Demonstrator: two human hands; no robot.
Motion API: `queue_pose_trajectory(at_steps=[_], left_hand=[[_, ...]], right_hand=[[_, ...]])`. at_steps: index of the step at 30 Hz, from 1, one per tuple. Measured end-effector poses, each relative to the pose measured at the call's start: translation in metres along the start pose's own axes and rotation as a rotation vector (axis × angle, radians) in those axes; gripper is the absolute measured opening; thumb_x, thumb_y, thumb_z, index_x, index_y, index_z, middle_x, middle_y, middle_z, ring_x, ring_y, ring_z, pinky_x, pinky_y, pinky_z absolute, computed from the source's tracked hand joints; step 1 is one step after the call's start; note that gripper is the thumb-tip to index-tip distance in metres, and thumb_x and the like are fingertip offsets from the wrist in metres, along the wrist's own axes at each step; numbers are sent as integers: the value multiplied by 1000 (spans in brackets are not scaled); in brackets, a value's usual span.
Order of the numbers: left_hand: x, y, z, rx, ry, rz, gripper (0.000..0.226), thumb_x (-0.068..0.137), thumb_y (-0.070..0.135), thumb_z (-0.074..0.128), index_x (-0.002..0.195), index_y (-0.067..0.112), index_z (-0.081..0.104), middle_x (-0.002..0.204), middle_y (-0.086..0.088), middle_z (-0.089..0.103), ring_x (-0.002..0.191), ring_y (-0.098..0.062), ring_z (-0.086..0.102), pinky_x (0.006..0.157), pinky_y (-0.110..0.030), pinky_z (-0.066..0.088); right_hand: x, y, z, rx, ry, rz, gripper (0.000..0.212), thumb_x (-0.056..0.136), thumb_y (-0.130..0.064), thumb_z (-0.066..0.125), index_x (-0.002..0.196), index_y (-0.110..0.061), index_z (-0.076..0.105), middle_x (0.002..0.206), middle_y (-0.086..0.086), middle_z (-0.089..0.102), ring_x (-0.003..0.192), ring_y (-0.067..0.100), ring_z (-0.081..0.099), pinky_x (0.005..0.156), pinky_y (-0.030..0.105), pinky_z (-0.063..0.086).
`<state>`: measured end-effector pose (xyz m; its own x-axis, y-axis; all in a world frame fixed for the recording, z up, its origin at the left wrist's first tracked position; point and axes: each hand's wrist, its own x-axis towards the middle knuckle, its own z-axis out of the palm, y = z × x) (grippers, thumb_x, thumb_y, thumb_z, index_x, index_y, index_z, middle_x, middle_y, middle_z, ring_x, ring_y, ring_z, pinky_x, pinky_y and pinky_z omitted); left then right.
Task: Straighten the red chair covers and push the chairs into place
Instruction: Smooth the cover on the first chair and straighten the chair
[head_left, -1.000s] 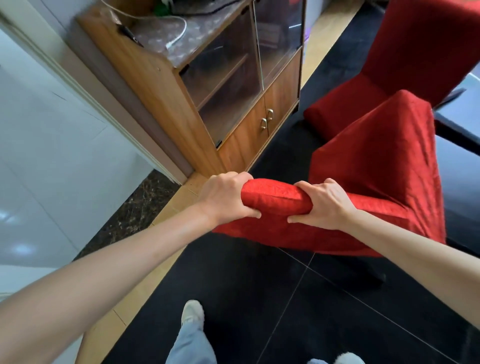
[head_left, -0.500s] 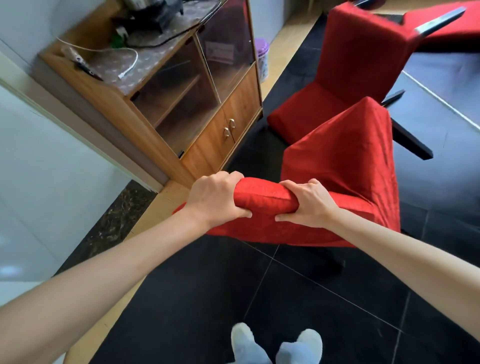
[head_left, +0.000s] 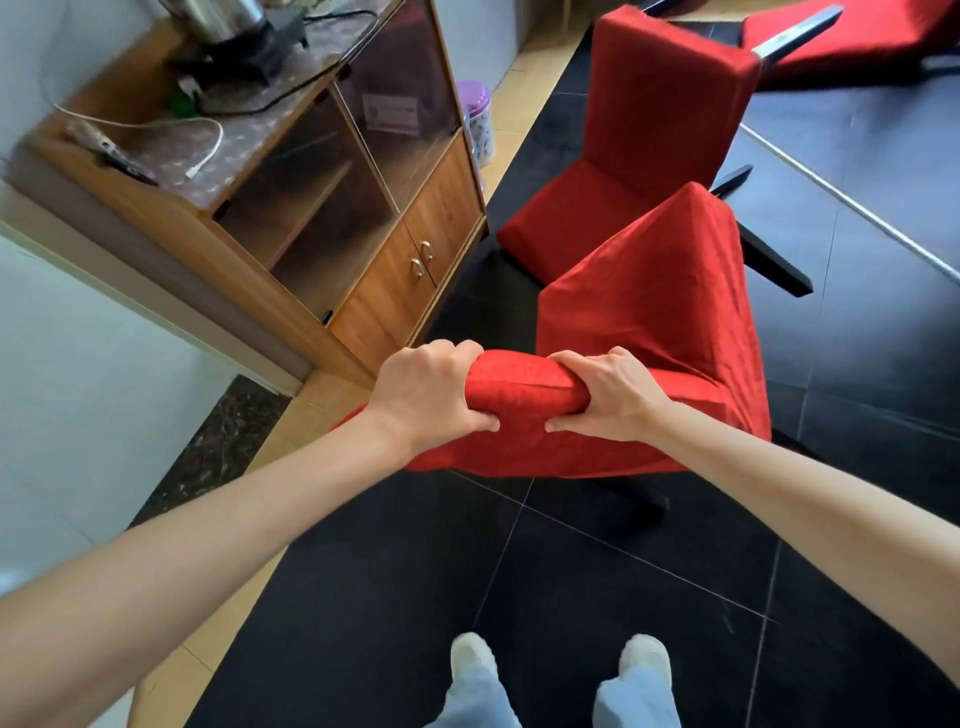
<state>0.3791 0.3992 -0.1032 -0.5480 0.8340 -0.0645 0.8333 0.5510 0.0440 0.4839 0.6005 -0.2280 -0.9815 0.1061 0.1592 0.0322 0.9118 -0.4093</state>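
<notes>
A chair in a red cover (head_left: 649, 312) stands right in front of me, its back towards me. My left hand (head_left: 423, 395) grips the top of its backrest on the left. My right hand (head_left: 613, 395) grips the same padded top edge on the right. The red cover hangs smooth down the seat and side. Beyond it a second red-covered chair (head_left: 660, 104) faces left, close to the near chair's seat. Part of a third red chair (head_left: 857, 36) shows at the top right.
A dark table (head_left: 883, 182) with a pale edge strip lies to the right of the chairs. A wooden cabinet (head_left: 363, 244) with glass doors stands on the left, a kettle and cables on top. A purple-lidded jar (head_left: 478, 124) sits by the wall. My feet (head_left: 561, 660) are below.
The view has lifted and pulled back, showing more of the second chair and table. The near chair has shifted a little relative to the cabinet. Both hands keep the same grip.
</notes>
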Motion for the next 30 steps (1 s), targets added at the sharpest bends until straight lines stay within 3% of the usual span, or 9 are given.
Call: queue_pose_trajectory(at_steps=[14, 21, 30], left_hand=[[12, 57, -20, 38, -3, 14, 73, 73, 59, 72, 131, 18, 53, 117, -5, 65, 102, -24, 64, 87, -35, 52], [9, 78, -36, -301, 62, 9, 93, 62, 44, 87, 142, 23, 45, 125, -5, 64, 107, -25, 64, 94, -36, 48], [17, 101, -31, -321, 163, 51, 84, 61, 49, 86, 134, 22, 54, 113, -5, 69, 95, -26, 68, 84, -36, 54]], right_hand=[[-30, 30, -31, 60, 49, -35, 79, 68, -67, 68, 128, -17, 53, 97, -1, 72, 84, 24, 69, 81, 36, 40], [-52, 48, -49, 84, 67, -9, 80, 67, -61, 75, 128, -14, 55, 95, 0, 72, 82, 24, 69, 80, 34, 38], [-69, 62, -65, 87, 43, 12, 84, 68, -58, 77, 133, -11, 52, 102, 2, 71, 87, 23, 68, 81, 31, 35]])
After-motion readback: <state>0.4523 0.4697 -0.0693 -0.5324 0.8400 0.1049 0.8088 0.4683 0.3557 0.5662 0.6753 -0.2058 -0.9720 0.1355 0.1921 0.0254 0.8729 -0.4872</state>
